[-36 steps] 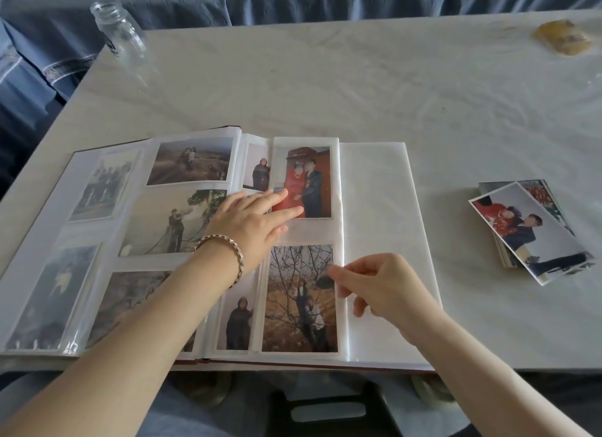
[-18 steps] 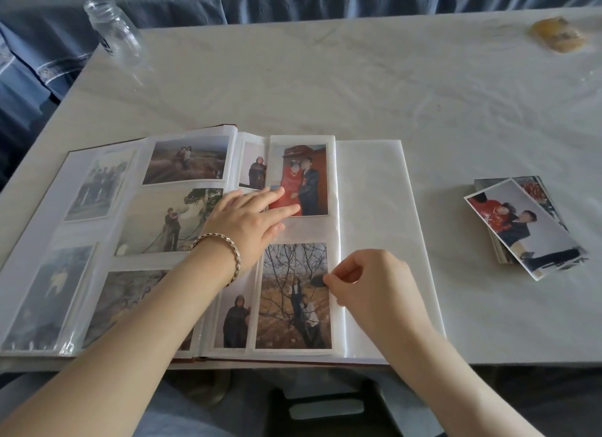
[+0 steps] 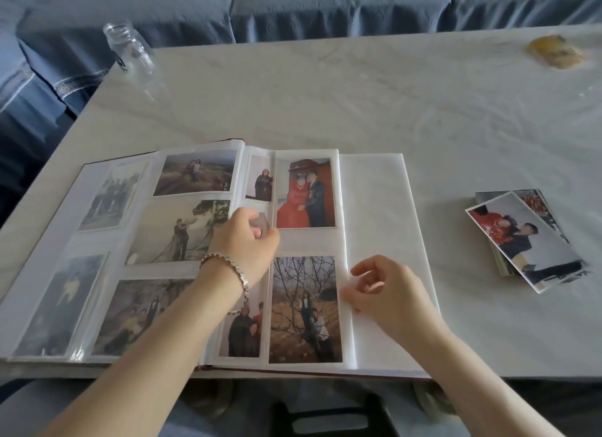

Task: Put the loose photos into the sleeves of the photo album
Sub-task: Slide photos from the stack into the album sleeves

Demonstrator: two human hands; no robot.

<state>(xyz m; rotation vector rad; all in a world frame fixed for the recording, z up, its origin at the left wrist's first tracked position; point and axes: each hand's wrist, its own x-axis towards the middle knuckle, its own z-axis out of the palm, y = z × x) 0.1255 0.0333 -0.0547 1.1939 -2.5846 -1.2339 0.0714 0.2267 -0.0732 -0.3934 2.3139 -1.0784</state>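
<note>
Table (image 3: 325, 94) carries album (image 3: 374, 208); left hand (image 3: 244, 241), right hand (image 3: 387, 293) over it.

Both bare forearms reach in from the near edge of the open white-paged photo album (image 3: 374, 208). The left hand (image 3: 246, 241), silver beaded bracelet (image 3: 228, 267) at the wrist, sits over the album's spine with fingers curled under; any pinch is hidden. The right hand (image 3: 387, 293) is over the album's blank right page, fingers loosely curled, thumb touching the page.
</note>
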